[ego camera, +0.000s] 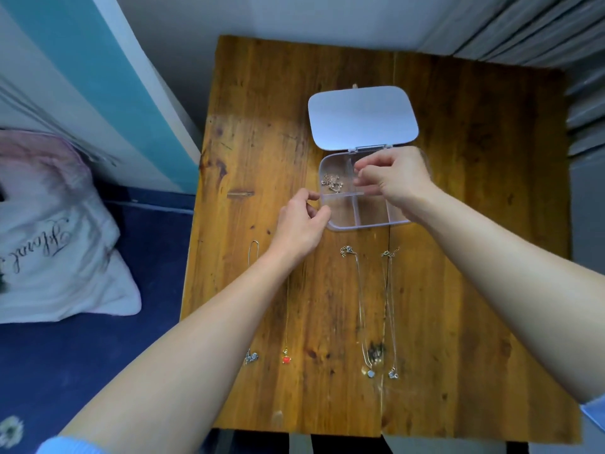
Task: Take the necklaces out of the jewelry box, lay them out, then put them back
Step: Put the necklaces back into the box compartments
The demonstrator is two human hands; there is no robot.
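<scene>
A white pillow [55, 244] with script lettering lies on the blue bedding beside the wooden desk [458, 224]. Four necklaces [361, 309] lie stretched out on the near part of the desk, pendants toward the person. The left hand [299, 224] pinches the clear jewelry box [371, 211] at its left corner. One chain [332, 182] sits bunched in the far-left compartment (lid [361, 116] open, tilted back). The right hand [393, 180], fingertips pinched narrow, hovers over the box; whether it holds anything I cannot tell.
</scene>
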